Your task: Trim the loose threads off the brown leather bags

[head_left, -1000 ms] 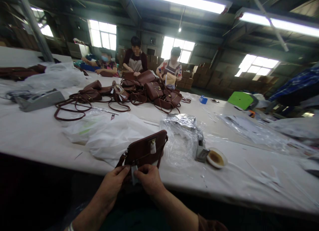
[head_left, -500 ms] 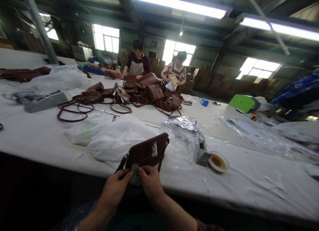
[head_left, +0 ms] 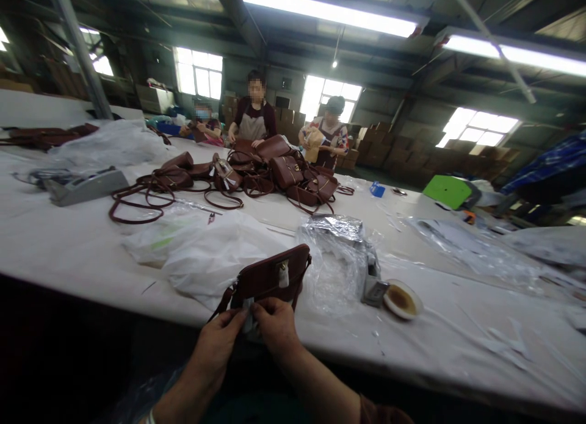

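Note:
A dark brown handbag (head_left: 260, 277) stands tilted at the near edge of the table, its strap hanging at both sides. White wrapping (head_left: 284, 275) covers part of the metal clasp on its front. Just before the bag's lower front, a small pale grey strip (head_left: 248, 313) is pinched between my two hands. My left hand (head_left: 220, 338) grips it from the left with thumb and finger. From the other side, my right hand (head_left: 277, 326) closes thumb and fingertips on it. What the strip is made of, I cannot tell.
White soft sheets (head_left: 206, 253) lie left of the bag, crumpled clear plastic (head_left: 332, 271) to its right. Beyond are a grey tape dispenser (head_left: 373, 280) and a bowl of brown stuff (head_left: 401, 299). Brown bags (head_left: 284, 168) pile up mid-table; co-workers (head_left: 256, 116) stand behind.
My hands stay at the strip; the right fingers have shifted slightly up and left across it. The bag has hardly moved. Across the table, a co-worker has moved a tan item to the left.

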### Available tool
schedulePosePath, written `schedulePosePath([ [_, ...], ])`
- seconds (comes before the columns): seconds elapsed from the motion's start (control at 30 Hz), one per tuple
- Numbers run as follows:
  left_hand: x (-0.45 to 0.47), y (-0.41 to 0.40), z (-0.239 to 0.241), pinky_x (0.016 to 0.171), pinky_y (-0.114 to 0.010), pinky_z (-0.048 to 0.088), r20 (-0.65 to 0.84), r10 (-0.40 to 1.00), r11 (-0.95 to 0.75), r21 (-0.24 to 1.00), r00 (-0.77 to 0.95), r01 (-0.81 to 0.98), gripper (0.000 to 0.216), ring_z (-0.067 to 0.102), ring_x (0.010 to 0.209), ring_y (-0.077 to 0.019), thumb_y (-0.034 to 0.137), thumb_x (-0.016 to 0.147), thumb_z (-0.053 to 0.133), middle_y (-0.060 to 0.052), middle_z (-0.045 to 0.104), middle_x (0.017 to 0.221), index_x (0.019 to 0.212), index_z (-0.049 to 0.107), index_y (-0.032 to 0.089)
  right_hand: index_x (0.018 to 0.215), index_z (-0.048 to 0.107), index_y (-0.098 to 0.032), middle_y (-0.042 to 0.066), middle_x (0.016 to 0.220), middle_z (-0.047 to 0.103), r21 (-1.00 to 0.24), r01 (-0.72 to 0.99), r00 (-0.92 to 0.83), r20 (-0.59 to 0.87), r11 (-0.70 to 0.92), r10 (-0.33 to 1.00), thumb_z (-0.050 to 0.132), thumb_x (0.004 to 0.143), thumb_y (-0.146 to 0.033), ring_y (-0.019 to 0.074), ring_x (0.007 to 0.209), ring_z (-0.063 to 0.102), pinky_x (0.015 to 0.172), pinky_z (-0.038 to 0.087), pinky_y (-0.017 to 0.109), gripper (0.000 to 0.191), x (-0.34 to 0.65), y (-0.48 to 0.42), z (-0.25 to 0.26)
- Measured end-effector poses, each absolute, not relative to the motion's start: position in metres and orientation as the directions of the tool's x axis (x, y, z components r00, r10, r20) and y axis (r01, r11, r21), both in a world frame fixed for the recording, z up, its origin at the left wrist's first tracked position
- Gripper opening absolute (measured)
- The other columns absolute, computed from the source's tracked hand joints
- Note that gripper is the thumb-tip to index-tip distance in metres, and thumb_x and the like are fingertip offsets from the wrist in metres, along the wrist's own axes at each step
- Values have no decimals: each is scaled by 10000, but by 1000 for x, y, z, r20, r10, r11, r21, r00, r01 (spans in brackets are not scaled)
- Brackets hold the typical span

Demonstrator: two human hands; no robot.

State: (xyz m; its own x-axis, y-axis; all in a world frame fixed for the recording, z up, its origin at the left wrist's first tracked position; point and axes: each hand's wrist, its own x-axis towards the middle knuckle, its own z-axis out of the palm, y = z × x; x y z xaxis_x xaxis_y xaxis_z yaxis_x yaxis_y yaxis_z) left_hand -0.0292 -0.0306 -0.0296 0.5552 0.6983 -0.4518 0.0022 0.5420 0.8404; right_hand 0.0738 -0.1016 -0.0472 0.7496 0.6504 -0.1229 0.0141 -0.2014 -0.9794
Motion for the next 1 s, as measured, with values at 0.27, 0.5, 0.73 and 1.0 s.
schedulePosePath([
  [0.27, -27, -33, -8, 549, -271, 503, -532, 674, 597, 801, 513, 48, 516, 604, 601, -154, 451, 470, 871, -27, 669, 655, 819, 668, 130, 1092, 666, -191, 88, 1010, 647, -522, 847, 259, 566, 97, 783, 516, 865, -153, 188, 911, 608, 807, 491, 276, 275, 99, -124, -26],
  [0.5, -30, -37, -23, 494, -254, 462, -372, 768, 374, 921, 522, 107, 454, 567, 539, -151, 526, 623, 761, -10, 650, 621, 837, 654, 141, 970, 670, -240, 37, 935, 633, -39, 981, -149, 488, 192, 860, 507, 943, -279, 188, 829, 549, 708, 422, 303, 169, 118, -110, -11],
  [0.73, -36, -44, -39, 448, -234, 389, -221, 835, 172, 975, 504, 143, 433, 549, 473, -159, 587, 695, 678, 6, 603, 502, 784, 648, 164, 983, 645, -210, 27, 847, 607, 59, 955, -295, 278, 291, 914, 544, 925, -246, 162, 729, 538, 564, 355, 277, 123, 113, -106, 21],
  [1.0, -35, -45, -42, 500, -242, 451, -178, 855, 153, 984, 486, 90, 414, 575, 526, -162, 592, 672, 697, 4, 616, 561, 719, 650, 183, 881, 661, -207, 22, 873, 608, 59, 962, -274, 153, 268, 950, 599, 878, -265, 147, 677, 559, 499, 329, 264, 84, 106, -95, 30],
])
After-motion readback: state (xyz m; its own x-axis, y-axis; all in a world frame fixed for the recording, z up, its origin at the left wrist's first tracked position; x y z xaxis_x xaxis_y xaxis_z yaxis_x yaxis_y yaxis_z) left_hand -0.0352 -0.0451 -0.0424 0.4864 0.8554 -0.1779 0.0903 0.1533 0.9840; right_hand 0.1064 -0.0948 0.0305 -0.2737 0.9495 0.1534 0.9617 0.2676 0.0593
